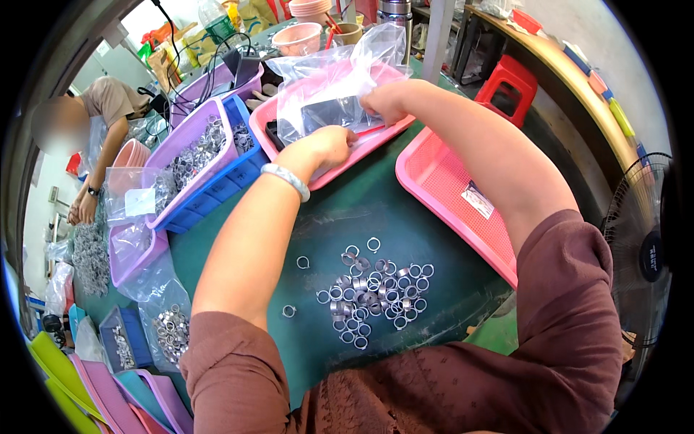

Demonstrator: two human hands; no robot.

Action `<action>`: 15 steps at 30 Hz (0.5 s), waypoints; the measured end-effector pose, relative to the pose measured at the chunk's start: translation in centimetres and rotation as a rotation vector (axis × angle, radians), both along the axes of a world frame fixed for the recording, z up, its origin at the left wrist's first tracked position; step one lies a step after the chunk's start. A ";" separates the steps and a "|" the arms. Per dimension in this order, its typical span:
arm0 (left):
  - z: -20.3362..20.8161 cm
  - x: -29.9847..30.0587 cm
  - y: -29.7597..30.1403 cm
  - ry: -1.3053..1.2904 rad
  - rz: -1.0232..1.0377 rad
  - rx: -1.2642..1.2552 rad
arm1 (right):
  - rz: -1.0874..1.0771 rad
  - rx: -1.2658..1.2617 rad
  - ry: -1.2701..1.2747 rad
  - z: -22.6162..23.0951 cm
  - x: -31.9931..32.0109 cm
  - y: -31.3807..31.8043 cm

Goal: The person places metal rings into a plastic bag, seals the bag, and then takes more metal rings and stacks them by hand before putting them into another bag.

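Both my arms reach forward over a pink basket (325,176), where a large clear plastic bag (379,54) lies across a dark flat item (332,112). My right hand (389,103) is closed on the bag at its right side. Close by, at the basket's front, my left hand (329,147) has its fingers curled in; what they hold is hidden. A thin red strip (371,132) shows between the two hands. Nearer me, a pile of metal rings (372,289) is spread on the dark green table (238,231), a few lying apart.
To the right are a pink mesh basket (452,181), a red stool (508,87) and a fan (643,246). On the left, a purple bin (217,119) of metal parts overlaps a blue crate (235,170). Bagged rings (172,329) lie near my left arm. A co-worker (108,108) works beyond.
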State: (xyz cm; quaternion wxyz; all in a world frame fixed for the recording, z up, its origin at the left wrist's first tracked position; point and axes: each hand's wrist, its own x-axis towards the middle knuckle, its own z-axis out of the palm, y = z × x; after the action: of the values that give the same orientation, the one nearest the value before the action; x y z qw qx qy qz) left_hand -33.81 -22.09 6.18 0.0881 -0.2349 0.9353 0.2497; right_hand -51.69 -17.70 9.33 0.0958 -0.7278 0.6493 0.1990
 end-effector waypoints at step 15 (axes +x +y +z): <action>-1.9 0.5 -0.8 0.147 0.117 0.013 | -0.089 0.085 -0.255 -0.1 -0.7 0.3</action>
State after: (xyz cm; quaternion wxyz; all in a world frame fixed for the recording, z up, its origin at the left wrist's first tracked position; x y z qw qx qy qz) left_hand -33.31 -22.87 4.31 0.0062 -0.2698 0.9222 0.2771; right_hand -52.37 -17.42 9.23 0.2171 -0.7131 0.6543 0.1278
